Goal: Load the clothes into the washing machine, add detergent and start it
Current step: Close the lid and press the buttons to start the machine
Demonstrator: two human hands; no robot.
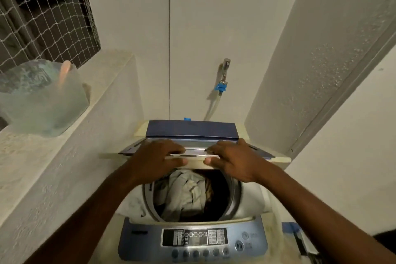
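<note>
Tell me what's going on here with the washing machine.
A person stands over a top-loading washing machine, both hands on the front edge of its folding lid: left hand, right hand. The lid is partly open, and the drum beneath already holds clothes. A clear plastic container sits on the ledge to the left.

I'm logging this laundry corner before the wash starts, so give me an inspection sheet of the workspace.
Surface: washer top, open; panel faces the person.
Job's things: clothes in the drum; lid folded, partly raised.
Clutter: plastic tub on the ledge.
Grips: left hand and right hand both hold the lid's front edge.
Cables: hose from the tap; thin line down the wall.
Surroundings: netted window upper left.
</note>
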